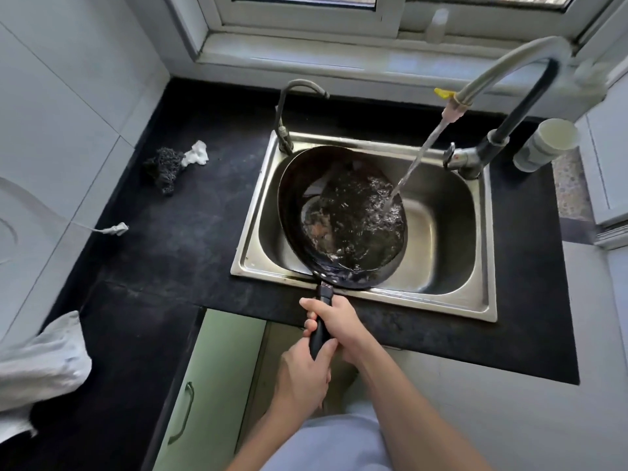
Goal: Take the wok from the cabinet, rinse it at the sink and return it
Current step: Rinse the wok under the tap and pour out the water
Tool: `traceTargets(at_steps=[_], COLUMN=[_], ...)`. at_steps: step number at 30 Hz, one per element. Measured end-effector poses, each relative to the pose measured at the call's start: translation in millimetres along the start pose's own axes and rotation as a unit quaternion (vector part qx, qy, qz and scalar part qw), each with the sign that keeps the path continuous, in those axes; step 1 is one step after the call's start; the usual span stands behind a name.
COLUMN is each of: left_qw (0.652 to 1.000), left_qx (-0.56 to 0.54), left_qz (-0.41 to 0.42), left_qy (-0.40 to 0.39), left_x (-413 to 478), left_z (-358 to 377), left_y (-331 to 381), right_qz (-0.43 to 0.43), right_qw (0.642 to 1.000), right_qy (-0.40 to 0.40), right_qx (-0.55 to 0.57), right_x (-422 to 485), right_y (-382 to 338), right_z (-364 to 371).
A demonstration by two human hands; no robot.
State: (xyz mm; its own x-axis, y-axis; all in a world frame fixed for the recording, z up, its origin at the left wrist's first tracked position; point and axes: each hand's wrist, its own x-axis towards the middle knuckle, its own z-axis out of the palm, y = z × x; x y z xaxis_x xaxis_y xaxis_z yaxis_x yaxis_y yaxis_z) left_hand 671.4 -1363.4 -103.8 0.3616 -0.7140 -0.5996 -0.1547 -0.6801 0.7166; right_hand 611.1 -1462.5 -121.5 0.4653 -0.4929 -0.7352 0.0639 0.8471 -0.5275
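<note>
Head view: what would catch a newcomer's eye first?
The black round metal wok sits tilted in the rectangular steel sink, with a stream of tap water splashing into it. Below, the left hand and right hand both grip its black handle.

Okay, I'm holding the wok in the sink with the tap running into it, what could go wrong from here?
The stream lands near the right rim of the tilted wok, so it may splash beyond the sink. The wok's near edge overhangs the sink's front lip; spill there could run over the counter toward the open cabinet door. Pooled water adds weight; the left hand and right hand might slip on the handle.
</note>
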Motion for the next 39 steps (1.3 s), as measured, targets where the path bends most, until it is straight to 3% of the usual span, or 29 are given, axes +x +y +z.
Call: traceTargets(at_steps=[3,6,9,12,22,27,33,39], left_qw=[1.0,0.994,0.966,0.943,0.974,0.993,1.0,0.991], left_qx=[-0.005,-0.095,-0.219,-0.271,-0.202,-0.106,-0.005,-0.121], left_qz=[0.0,-0.036,-0.105,-0.133,-0.092,-0.046,0.012,-0.04], left_qy=[-0.003,-0.039,-0.093,-0.14,-0.048,-0.002,0.02,-0.041], left_x=[-1,-1,2,4,1,0,-2,-11], left_z=[0,-2,-5,-7,13,9,3,-2], left_y=[3,11,21,27,24,21,25,29], right_qz=[-0.006,-0.01,-0.012,-0.018,-0.005,-0.045,-0.074,-0.103], right_qw=[1.0,1.0,1.0,1.0,0.996,0.977,0.975,0.968], right_qy=[-0.014,-0.018,-0.008,-0.004,-0.031,-0.007,-0.017,-0.046], right_qx=[0.008,0.0,-0.022,-0.023,-0.079,-0.21,-0.21,-0.225], right_x=[1,1,2,2,1,-3,-7,-8], right_y=[0,-2,-6,-10,-17,-22,-24,-23], right_z=[0,1,1,1,-9,-3,-3,-5])
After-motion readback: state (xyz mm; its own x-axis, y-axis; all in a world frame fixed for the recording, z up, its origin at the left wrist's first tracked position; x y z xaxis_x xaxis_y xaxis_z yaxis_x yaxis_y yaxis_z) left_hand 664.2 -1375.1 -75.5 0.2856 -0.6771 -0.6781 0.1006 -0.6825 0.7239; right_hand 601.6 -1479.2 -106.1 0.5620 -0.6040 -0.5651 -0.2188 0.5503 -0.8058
